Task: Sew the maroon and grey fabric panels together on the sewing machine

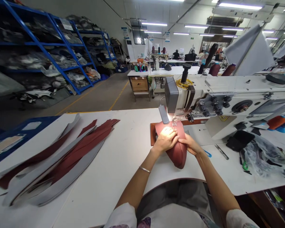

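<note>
Maroon seamed panel [180,155], long axis fore-and-aft, far end at presser foot [174,123]; left hand [166,138] nearer foot, laid atop, grip unclear; right hand [191,144] pinching right edge

The left hand [166,138] hides part of the red cloth [180,160], whose edge covers some fingers of the right hand [192,145]. The sewing machine [242,84] runs past the picture's right side; the blue shelf [41,47] is cut off at left. A distant person [176,54] is too small to tell clearly.

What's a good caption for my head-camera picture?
Left hand and right hand on red material at the sewing machine.
</note>
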Demonstrator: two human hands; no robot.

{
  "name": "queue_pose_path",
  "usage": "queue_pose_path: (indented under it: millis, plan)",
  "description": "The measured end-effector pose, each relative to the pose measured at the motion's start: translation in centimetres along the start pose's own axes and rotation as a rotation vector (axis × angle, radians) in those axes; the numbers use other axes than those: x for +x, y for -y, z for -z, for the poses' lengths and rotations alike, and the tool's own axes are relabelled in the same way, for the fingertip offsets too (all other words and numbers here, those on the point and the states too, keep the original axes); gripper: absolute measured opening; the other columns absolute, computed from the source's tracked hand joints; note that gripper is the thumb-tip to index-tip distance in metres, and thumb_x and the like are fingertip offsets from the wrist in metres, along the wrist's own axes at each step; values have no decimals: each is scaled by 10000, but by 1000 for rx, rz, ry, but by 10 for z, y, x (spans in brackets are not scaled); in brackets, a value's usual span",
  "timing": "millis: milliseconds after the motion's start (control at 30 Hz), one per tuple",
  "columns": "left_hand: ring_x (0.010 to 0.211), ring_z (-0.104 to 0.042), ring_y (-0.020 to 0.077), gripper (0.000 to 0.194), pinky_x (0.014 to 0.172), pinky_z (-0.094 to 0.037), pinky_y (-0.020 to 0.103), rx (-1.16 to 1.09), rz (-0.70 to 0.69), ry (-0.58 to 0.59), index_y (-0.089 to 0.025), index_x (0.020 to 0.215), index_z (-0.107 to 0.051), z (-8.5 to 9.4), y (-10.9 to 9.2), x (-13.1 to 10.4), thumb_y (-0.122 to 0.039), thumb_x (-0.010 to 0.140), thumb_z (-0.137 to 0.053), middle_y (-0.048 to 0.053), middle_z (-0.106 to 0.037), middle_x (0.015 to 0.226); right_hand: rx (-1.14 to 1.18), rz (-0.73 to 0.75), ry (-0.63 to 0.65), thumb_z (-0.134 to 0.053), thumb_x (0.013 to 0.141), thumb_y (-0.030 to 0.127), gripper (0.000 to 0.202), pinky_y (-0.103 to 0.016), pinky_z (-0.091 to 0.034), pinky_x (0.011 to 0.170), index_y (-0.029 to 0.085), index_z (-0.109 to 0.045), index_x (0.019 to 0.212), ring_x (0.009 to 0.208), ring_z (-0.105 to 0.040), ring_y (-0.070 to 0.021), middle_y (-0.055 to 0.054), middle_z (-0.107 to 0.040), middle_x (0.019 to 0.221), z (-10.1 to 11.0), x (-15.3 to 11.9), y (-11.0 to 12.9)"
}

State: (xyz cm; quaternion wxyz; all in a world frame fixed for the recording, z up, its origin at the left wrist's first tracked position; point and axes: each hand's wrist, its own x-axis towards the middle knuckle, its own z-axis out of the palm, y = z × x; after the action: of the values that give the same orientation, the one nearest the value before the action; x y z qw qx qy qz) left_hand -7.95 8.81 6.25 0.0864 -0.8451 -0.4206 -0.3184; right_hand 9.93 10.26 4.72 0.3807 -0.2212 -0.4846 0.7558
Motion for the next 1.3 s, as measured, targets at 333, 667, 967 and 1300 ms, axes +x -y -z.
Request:
queue_pose_path:
  millis: [333, 667, 967, 1300]
  plan:
    - [1017, -590, 217, 251, 945, -457, 391, -7, -9, -10, -180, 1028, -628, 1, 0, 1, -333, 969, -439, 70, -675, 1078, -66, -51, 12, -726, 769, 256, 571, -366, -460, 977, 204, -533, 1303, 1145, -586, -252, -85, -620, 1261, -3, -3, 10]
    - [975, -600, 223, 232, 910, -457, 391, -5, 2, -10, -183, 978, -629, 1, -1, 4, -324, 963, -445, 73, -675, 1025, -103, -71, -10, -742, 744, 285, 599, -313, -514, 858, 188, -532, 1296, 1061, -629, -240, -96, -640, 1219, -2, 1, 12]
    - [901, -608, 205, 218, 852, -470, 380, 6, -26, -64, -185, 943, -633, 4, 1, 7, -246, 954, -424, 62, -689, 964, -96, -43, -31, -733, 765, 331, 587, -315, -502, 901, 209, -542, 1306, 1122, -600, -231, -86, -621, 1265, -4, 8, 12]
    - [899, -589, 205, 229, 866, -464, 381, 22, -63, -43, -181, 917, -629, 5, 10, 9, -213, 949, -405, 72, -679, 955, -138, -19, -139, -756, 730, 381, 574, -308, -540, 814, 206, -589, 1251, 1055, -631, -236, -80, -650, 1221, -3, 16, 5]
